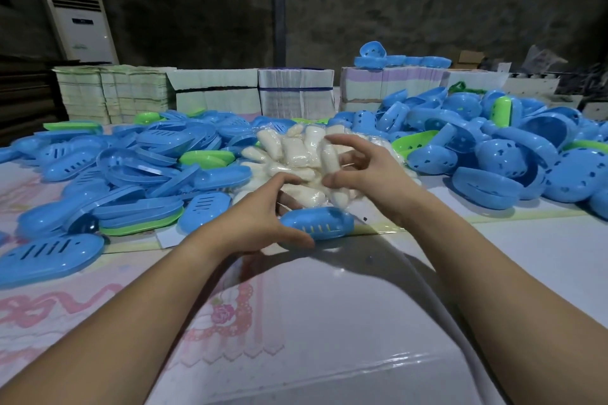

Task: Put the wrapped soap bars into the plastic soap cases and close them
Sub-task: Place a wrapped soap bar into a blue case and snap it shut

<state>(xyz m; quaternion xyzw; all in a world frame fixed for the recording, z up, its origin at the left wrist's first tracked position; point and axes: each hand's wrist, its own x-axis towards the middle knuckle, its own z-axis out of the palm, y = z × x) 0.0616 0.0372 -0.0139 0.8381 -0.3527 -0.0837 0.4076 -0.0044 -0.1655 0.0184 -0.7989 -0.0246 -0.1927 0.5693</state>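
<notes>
A heap of wrapped white soap bars (297,154) lies in the middle of the table. In front of it my left hand (260,220) grips a blue slotted soap case (317,223), thumb under its near side. My right hand (365,171) hovers over the near edge of the soap heap with fingers spread and curved, thumb close to a bar; I cannot tell whether it touches one. Nothing is held in it.
Blue and green slotted case halves (138,171) are piled left, perforated blue halves (500,148) right. Bundles of flat cartons (214,92) stand along the back edge. A white air conditioner (79,20) stands at back left. A floral cloth (230,316) covers the table.
</notes>
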